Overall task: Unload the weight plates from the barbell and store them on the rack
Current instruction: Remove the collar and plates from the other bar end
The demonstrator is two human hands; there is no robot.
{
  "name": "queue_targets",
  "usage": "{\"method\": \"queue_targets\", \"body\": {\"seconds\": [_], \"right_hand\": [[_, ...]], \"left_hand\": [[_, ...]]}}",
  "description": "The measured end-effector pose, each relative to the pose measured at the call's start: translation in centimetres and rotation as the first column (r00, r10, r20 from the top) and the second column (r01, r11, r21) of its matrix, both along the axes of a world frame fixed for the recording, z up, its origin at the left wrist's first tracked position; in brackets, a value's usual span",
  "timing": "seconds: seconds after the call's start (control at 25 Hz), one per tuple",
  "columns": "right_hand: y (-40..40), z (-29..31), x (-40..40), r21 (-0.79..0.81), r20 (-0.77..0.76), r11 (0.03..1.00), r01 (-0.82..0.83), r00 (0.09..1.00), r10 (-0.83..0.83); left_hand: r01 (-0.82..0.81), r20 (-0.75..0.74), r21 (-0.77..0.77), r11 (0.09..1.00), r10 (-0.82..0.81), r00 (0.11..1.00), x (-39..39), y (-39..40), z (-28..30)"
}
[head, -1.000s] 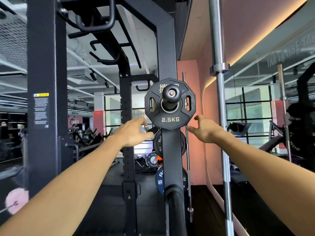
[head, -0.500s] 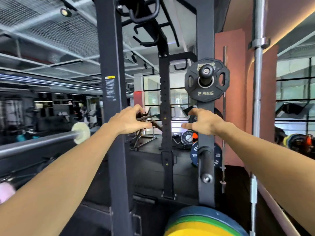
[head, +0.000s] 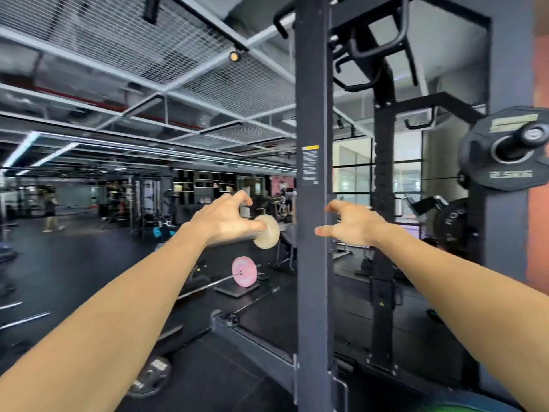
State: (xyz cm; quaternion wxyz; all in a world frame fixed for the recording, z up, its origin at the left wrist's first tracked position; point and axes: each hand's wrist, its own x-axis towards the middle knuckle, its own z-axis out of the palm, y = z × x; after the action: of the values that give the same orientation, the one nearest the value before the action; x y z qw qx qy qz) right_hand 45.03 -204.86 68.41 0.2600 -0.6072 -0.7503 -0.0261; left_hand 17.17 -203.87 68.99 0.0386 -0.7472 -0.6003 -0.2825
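Both hands are raised in front of the person and hold nothing. The left hand (head: pixel 228 218) has its fingers (head: pixel 237 199) loosely curled with a wide gap to the thumb; the right hand (head: pixel 353 224) is the same, fingers (head: pixel 334 207) half bent and spread, thumb pointing inward. A black rack upright (head: pixel 312 203) stands between the 2 hands, beyond the fingertips.

Well to the right of the right fingers, and above them, a black 2.5 kg weight plate (head: pixel 505 150) sits on a storage peg (head: pixel 534 135) of the rack, so that plate looks stored. Below it a larger black plate (head: pixel 450 224) hangs on a lower peg.

Just past the left fingers, the pale round end of a barbell (head: pixel 267 231) shows, its shaft hidden behind the left hand. Whether it carries plates cannot be told from here. Below the left fingers a second bar with a pink plate (head: pixel 244 271) rests on the floor farther off.

Judging by this, at least 1 plate is put away, and the empty hands suggest the next plate has yet to be taken.
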Motion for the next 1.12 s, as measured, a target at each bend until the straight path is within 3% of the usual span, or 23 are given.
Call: {"method": "queue_targets", "body": {"seconds": [0.32, 0.6, 0.88, 1.12], "right_hand": [[4.6, 0.3, -20.8, 0.014, -0.067, 0.988, -0.156, 0.985, 0.156], [9.4, 1.4, -32.0, -0.016, -0.048, 0.978, -0.210, 0.977, 0.209], [18.1, 0.8, -34.5, -0.028, -0.067, 0.977, -0.210, 0.976, 0.208], [26.3, -0.7, -29.3, -0.034, -0.081, 0.999, -0.032, 0.996, 0.029]], "left_hand": [[-0.098, 0.000, -0.037, 0.995, 0.098, 0.995, -20.0, 0.5, 0.2], [-0.142, 0.026, -0.002, 0.990, 0.142, 0.990, -31.2, 3.1, 1.1], [-0.103, 0.043, 0.025, 0.994, 0.102, 0.994, -32.2, 12.0, 0.6], [0.027, 0.039, 0.016, 1.000, -0.028, 0.999, -28.5, 23.9, 0.3]]}}
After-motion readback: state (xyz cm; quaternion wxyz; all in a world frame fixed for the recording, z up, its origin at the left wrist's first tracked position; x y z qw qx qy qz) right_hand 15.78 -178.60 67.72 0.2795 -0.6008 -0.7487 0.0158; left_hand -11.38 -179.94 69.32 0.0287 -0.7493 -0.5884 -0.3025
